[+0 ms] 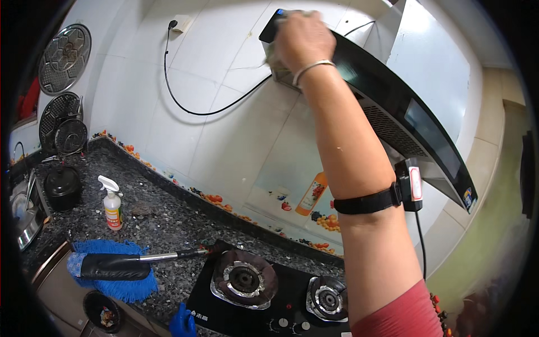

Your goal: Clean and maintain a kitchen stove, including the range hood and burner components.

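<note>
My right hand point(305, 40) is raised to the upper left end of a black glass range hood point(379, 80), pressing a greyish cloth point(274, 60) against it. Its fingers are closed over the cloth, which shows only at the edges. A bangle is on the wrist and a black strap with a small device on the arm. At the bottom edge, a blue rubber glove point(182, 322) shows at the counter's front, beside the gas hob point(290, 286); whether my left hand is in it cannot be told.
A spray bottle point(113, 206) stands on the granite counter point(168, 215). A blue fringed duster point(113, 269) lies near the front edge, its handle reaching the hob. At left are a black pot point(62, 185) and metal steamer racks point(65, 59). A black power cord point(202, 113) hangs along the wall.
</note>
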A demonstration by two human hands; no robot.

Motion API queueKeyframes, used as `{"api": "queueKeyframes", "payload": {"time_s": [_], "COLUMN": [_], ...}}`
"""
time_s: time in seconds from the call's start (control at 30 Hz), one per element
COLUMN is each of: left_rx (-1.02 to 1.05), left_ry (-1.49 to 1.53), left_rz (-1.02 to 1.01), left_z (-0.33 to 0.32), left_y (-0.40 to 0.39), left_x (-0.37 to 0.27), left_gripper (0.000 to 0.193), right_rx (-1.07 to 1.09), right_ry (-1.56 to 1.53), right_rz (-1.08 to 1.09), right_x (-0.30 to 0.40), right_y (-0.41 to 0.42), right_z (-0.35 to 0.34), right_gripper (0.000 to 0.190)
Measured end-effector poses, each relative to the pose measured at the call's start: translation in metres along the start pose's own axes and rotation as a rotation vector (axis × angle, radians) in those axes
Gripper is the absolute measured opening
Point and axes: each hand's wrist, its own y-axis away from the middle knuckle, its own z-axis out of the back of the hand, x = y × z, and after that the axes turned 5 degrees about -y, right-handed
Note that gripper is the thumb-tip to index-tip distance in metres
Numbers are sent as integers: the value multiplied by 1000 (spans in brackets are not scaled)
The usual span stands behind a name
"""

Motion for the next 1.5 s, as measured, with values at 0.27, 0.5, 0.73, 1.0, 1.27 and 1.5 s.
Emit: {"api": "queueKeyframes", "payload": {"time_s": [0.27, 0.5, 0.73, 1.0, 1.27, 1.5], "left_rx": [29, -24, 53, 90, 50, 144], "left_ry": [-91, -256, -344, -521, -548, -561], "left_rz": [-37, -108, -41, 39, -31, 15], "left_z": [1, 5, -3, 2, -8, 4], "left_y": [-1, -12, -13, -23, -1, 2], "left_x": [-9, -15, -6, -11, 14, 2], "left_gripper": [43, 45, 50, 34, 37, 38], "right_rx": [67, 358, 530, 108, -29, 41], "right_ry": [-43, -100, -717, -1841, -1828, -2773], "right_rz": [281, 540, -500, -1283, -776, -1006], "right_x": [-30, -52, -137, -123, -123, -30], "right_y": [9, 116, 166, 111, 2, 18], "right_z": [26, -26, -123, -233, -344, -228], "right_gripper": [23, 32, 33, 28, 29, 28]}}
